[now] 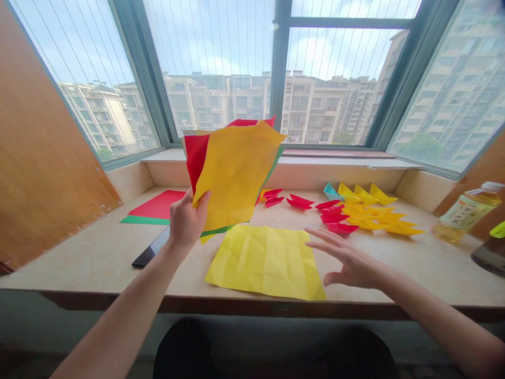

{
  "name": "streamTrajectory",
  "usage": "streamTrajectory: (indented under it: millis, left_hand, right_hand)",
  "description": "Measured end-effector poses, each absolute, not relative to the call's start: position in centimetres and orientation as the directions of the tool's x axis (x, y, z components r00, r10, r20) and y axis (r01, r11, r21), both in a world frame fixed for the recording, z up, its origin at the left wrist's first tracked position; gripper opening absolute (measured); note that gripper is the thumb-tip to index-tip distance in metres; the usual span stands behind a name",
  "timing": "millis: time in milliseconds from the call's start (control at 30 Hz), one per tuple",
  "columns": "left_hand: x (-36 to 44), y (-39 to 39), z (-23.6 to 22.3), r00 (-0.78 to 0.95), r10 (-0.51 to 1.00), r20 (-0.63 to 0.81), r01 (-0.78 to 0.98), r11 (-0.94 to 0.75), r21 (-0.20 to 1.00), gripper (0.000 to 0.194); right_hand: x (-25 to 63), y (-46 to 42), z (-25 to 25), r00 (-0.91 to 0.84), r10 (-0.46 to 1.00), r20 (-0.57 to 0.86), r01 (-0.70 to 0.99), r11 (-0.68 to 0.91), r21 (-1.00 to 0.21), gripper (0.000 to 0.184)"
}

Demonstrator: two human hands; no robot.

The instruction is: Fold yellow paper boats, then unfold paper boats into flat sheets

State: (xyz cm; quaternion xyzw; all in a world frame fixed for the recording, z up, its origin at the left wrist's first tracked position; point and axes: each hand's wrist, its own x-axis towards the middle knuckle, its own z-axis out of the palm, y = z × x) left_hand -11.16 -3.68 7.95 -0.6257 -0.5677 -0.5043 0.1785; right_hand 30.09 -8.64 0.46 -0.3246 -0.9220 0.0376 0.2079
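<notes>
Raised above the counter, my left hand (187,218) grips a loose bunch of coloured paper sheets (240,173) by the lower left edge. A yellow sheet faces me, with red and green ones showing behind it. Below lies a creased bright yellow sheet (268,263), flat near the counter's front edge. My right hand (347,258) hovers at that sheet's right side, fingers stretched out and holding nothing. Whether its fingertips touch the paper I cannot tell. Beyond it sit red folded paper boats (333,213) and several yellow paper boats (371,216).
Red and green sheets (158,205) lie stacked at the left, a dark phone-like slab (152,247) in front of them. One teal boat (332,191) stands at the back. A bottle of yellow liquid (467,213) and a dark container (491,250) occupy the right end. Windows line the back.
</notes>
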Motion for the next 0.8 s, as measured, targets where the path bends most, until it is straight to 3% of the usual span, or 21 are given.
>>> streamTrajectory:
  millis: [67, 133, 267, 333, 433, 567, 700, 800]
  left_hand:
    - [-11.7, -3.1, 8.4, -0.315, 0.515, 0.797, 0.806, -0.298, 0.511, 0.031]
    - [-12.1, -2.5, 8.4, -0.409, 0.529, 0.744, 0.706, -0.333, 0.625, 0.035]
    - [-12.1, -1.7, 7.3, -0.449, 0.607, 0.655, 0.561, -0.379, 0.736, 0.034]
    - [-11.7, -1.8, 6.9, -0.419, 0.635, 0.649, 0.540, -0.401, 0.740, 0.032]
    - [-10.5, -2.5, 6.9, -0.288, 0.680, 0.674, 0.583, -0.434, 0.687, 0.032]
    - [-8.1, -3.9, 7.6, 0.018, 0.790, 0.613, 0.606, -0.496, 0.622, 0.034]
    - [-6.0, -5.3, 8.2, 0.359, 0.801, 0.478, 0.536, -0.597, 0.597, 0.035]
    - [-5.5, -5.6, 8.0, 0.413, 0.776, 0.477, 0.432, -0.628, 0.648, 0.043]
  right_hand:
    - [30.5, -10.2, 0.0, -0.780, 0.604, 0.162, 0.569, 0.793, -0.218, 0.091]
    - [30.2, -11.1, -0.3, -0.807, 0.585, 0.073, 0.559, 0.799, -0.221, 0.090]
    - [29.3, -11.7, -0.2, -0.857, 0.510, 0.075, 0.492, 0.852, -0.180, 0.051]
    - [29.2, -11.6, 0.2, -0.870, 0.469, 0.154, 0.451, 0.882, -0.138, 0.034]
    - [29.1, -11.0, 1.6, -0.825, 0.408, 0.391, 0.417, 0.907, -0.065, 0.029]
    - [27.8, -8.6, 5.1, -0.579, 0.361, 0.731, 0.551, 0.834, 0.025, 0.026]
    - [24.9, -5.1, 9.7, -0.481, 0.290, 0.827, 0.710, 0.682, 0.174, 0.020]
    - [22.7, -2.6, 12.3, -0.491, 0.240, 0.837, 0.763, 0.583, 0.280, 0.022]
